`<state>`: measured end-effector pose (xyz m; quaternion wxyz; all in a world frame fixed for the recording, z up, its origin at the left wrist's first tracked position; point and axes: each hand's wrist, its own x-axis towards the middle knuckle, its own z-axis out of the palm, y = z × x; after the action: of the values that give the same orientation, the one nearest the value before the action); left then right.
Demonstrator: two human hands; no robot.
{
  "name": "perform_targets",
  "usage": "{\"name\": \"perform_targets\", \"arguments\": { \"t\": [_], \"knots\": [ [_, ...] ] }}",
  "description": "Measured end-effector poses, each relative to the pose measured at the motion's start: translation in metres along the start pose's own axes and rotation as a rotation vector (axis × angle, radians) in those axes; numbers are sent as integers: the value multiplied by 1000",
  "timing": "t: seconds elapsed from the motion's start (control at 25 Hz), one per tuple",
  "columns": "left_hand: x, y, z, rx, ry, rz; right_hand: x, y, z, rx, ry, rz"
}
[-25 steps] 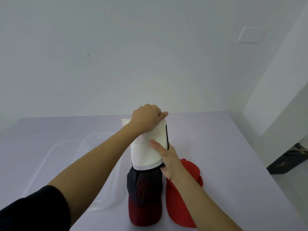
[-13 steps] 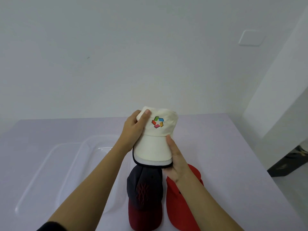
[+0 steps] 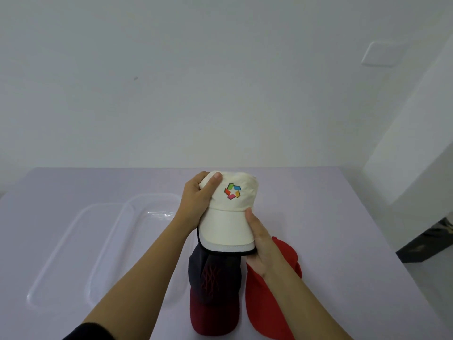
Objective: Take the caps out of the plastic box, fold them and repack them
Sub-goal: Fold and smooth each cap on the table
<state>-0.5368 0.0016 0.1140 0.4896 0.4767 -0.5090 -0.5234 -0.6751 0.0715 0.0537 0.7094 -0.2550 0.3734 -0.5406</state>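
Presently, item one: cream cap point(image 3: 230, 217) with a multicoloured star-shaped emblem point(image 3: 232, 191) on the front of its crown, held at mid-frame with its brim pointing to 6 o'clock; a dark edge and a pale band show under the brim. The left hand point(image 3: 196, 204) grasps the crown from 9 o'clock, thumb laid across the front beside the emblem, fingers curled round behind. The right hand point(image 3: 262, 246) grasps the brim from 4 o'clock, thumb along its right edge, fingers underneath. Item two: dark cap point(image 3: 213, 285) with red stitched pattern and maroon brim, lying on the lilac tabletop point(image 3: 343, 217) at 6 o'clock from the cream cap, its top hidden behind the cream brim. Item three: red cap point(image 3: 269, 303), just beside the dark cap at its 3 o'clock, partly covered by the right forearm. Item four: clear plastic box point(image 3: 152, 196), on the tabletop at 8 o'clock from the cream cap. Item five: second clear plastic piece point(image 3: 98, 205), touching the box at its 9 o'clock; lid or tray, cannot tell. A dark sleeve point(image 3: 88, 332) shows at the left arm.
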Motion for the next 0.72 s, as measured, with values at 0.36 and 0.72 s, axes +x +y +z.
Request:
{"name": "perform_targets", "arguments": {
  "t": [0.36,0.72],
  "knots": [
    [-5,-6,12,-25,10,56,17,-50,1,-772,219,-534],
    [5,6,4,477,-29,297,32,-84,1,-976,211,-710]
  ]
}}
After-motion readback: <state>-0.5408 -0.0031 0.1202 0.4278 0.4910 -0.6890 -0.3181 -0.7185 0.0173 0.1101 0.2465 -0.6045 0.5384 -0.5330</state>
